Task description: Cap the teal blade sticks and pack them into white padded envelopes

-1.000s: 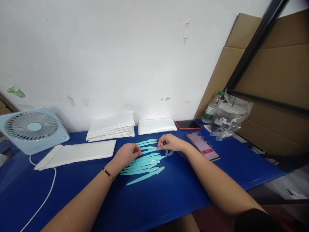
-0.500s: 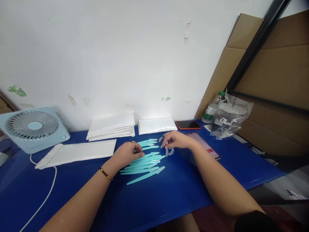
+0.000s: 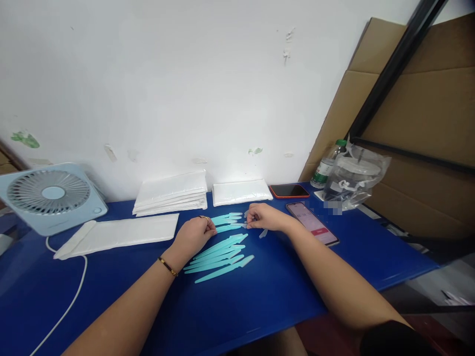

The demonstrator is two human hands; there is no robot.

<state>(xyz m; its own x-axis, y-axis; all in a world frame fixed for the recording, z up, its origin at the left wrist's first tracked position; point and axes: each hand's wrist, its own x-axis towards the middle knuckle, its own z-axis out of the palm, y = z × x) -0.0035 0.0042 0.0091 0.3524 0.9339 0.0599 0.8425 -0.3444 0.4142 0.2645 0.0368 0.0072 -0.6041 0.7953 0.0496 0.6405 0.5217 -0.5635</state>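
My left hand [image 3: 196, 233] is closed around the handle end of a teal eyebrow razor [image 3: 227, 228], just above the blue table. Close to that razor's blade end, my right hand [image 3: 264, 216] pinches; a translucent blade cap [image 3: 239, 225] seems to be between its fingertips and the blade, partly hidden. Several more teal eyebrow razors [image 3: 218, 257] lie in a loose fan in front of my hands. A few others [image 3: 227, 217] lie behind the held one. One loose clear cap [image 3: 263, 233] lies beneath my right hand, and another [image 3: 246, 213] shows by its fingers.
A white padded sleeve [image 3: 126, 235] and a stack of white packets [image 3: 172, 193] lie left, near a blue fan [image 3: 55, 198]. Another white packet [image 3: 242, 192] lies by the wall. Two phones [image 3: 289, 191], a bottle [image 3: 323, 170] and a bagged cup [image 3: 352, 178] are on the right.
My left hand has drawn a razor back, away from the front group. My right hand has shifted slightly left, and its fingers have come close to that razor's blade end.
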